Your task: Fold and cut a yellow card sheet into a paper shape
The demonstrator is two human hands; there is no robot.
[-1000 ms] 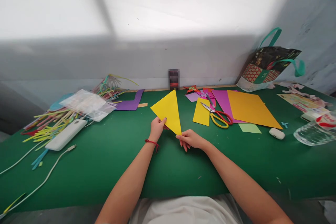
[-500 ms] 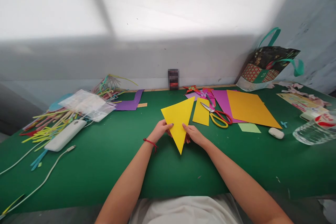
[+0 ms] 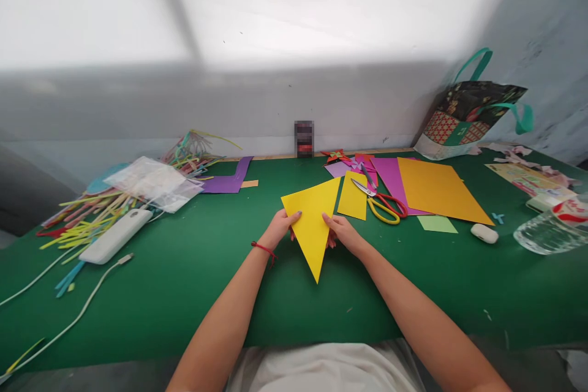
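Observation:
Between my two hands is a yellow paper triangle (image 3: 313, 220), one point aimed down toward me and its wide side away from me. My left hand (image 3: 281, 226) pinches its left edge, thumb on top and fingers underneath. On the opposite edge, my right hand (image 3: 342, 233) grips it the same way, with the fingers partly hidden behind the paper. Just beyond the right hand lies a yellow paper rectangle (image 3: 351, 199). Scissors (image 3: 379, 202) with one red and one yellow handle rest partly over that rectangle, blades apart.
Orange (image 3: 441, 190) and magenta sheets (image 3: 388, 174) lie to the right, near a white case (image 3: 484, 233) and a plastic bottle (image 3: 549, 229). Leftward are paper strips (image 3: 82, 214), a plastic bag (image 3: 151, 184), a white power bank (image 3: 114, 237) and a cable (image 3: 92, 306) on the green table (image 3: 206, 294).
The yellow triangle has shifted slightly toward me, its lower point now nearer the table's front edge. Both hands still hold its sides, the thumbs a little higher along the edges.

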